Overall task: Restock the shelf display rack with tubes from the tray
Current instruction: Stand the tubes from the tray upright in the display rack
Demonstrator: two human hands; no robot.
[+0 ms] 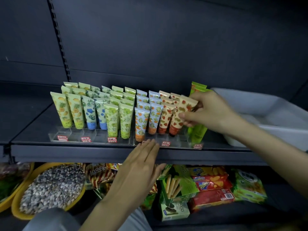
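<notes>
Pinches a strawberry-print tube point(183, 112) between thumb and fingers of the right hand point(206, 112), upright at the right part of the clear display rack point(75, 135). Lays the left hand point(141, 164), fingers straight and holding nothing, against the shelf point(83, 151) edge, left of the white tray point(275, 114).

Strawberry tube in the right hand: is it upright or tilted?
Tilted: the tube's crimped top leans right of its capped end, while the right hand pinches it.
</notes>
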